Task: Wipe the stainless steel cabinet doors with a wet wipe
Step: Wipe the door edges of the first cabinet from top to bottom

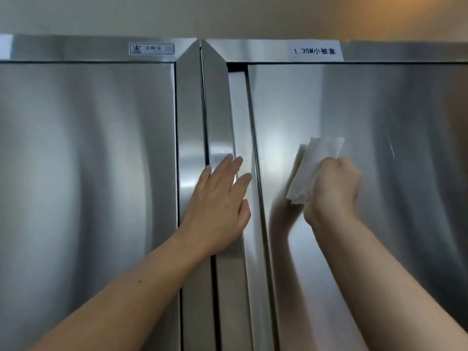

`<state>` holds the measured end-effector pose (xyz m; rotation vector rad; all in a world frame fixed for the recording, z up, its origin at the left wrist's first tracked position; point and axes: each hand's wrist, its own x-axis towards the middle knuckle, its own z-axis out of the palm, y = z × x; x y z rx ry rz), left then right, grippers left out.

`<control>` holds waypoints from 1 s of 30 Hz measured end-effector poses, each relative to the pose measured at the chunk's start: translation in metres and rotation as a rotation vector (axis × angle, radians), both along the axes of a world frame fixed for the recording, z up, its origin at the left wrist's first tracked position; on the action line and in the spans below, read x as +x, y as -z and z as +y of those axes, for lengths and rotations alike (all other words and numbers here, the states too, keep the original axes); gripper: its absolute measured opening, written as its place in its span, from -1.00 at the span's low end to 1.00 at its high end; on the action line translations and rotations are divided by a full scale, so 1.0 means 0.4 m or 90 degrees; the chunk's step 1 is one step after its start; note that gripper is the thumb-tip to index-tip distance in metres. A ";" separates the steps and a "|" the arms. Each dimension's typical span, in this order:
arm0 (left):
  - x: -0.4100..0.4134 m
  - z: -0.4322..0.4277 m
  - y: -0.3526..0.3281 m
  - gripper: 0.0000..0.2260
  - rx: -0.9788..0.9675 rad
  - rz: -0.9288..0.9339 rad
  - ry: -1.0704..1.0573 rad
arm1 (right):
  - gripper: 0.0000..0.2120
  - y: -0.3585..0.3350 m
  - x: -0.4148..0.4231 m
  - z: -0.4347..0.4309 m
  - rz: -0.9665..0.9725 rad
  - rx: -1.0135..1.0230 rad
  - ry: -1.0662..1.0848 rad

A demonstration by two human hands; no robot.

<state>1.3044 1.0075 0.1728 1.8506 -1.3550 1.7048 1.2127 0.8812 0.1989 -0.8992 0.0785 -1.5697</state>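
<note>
Hands first: left hand flat on the centre frame, fingers straight and a bit spread, fingertips reaching over onto the angled strip beside the right door. Right hand curled into a fist round a white wipe, pressing it against the right door near its left edge. Crumpled wipe poking out above and left of the knuckles. Bit blurry around that hand tbh. Left door off to the side, neither hand on it. Higher up, small sticker over the left door, paper label starting "1.35M" over the right one. Pale wall on top.
</note>
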 end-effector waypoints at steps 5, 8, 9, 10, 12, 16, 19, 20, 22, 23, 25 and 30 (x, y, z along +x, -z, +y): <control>0.015 -0.002 -0.065 -0.59 -0.018 -0.033 -0.033 | -0.74 -0.043 0.080 0.036 0.046 -0.271 0.205; 0.029 -0.003 -0.083 -0.57 -0.018 -0.064 -0.048 | -0.67 -0.031 0.120 0.035 0.176 -0.498 0.294; 0.035 -0.004 -0.085 -0.56 -0.014 -0.069 -0.057 | -0.64 -0.026 0.129 0.027 0.225 -0.563 0.331; 0.041 -0.005 -0.086 -0.55 -0.012 -0.073 -0.067 | -0.62 -0.021 0.135 0.014 0.261 -0.619 0.373; 0.049 -0.004 -0.088 -0.51 -0.013 -0.079 -0.084 | -0.58 -0.009 0.139 -0.022 0.298 -0.724 0.466; 0.055 -0.005 -0.089 -0.42 -0.026 -0.077 -0.096 | -0.50 0.007 0.126 -0.080 0.366 -0.835 0.630; 0.057 -0.007 -0.090 -0.41 -0.034 -0.089 -0.111 | -0.42 -0.023 0.114 -0.088 0.448 -0.874 0.672; 0.057 -0.007 -0.090 -0.42 -0.035 -0.096 -0.119 | -0.39 -0.040 0.111 -0.091 0.468 -0.877 0.683; 0.057 -0.007 -0.091 -0.44 -0.041 -0.112 -0.127 | -0.41 -0.081 0.103 -0.098 0.498 -0.880 0.704; 0.058 -0.008 -0.091 -0.44 -0.043 -0.118 -0.129 | -0.45 -0.105 0.102 -0.100 0.506 -0.881 0.708; 0.062 -0.009 -0.092 -0.44 -0.044 -0.123 -0.132 | -0.49 -0.156 0.102 -0.101 0.517 -0.888 0.713; 0.067 -0.009 -0.094 -0.45 -0.051 -0.127 -0.132 | -0.51 -0.271 0.096 -0.096 0.529 -0.899 0.734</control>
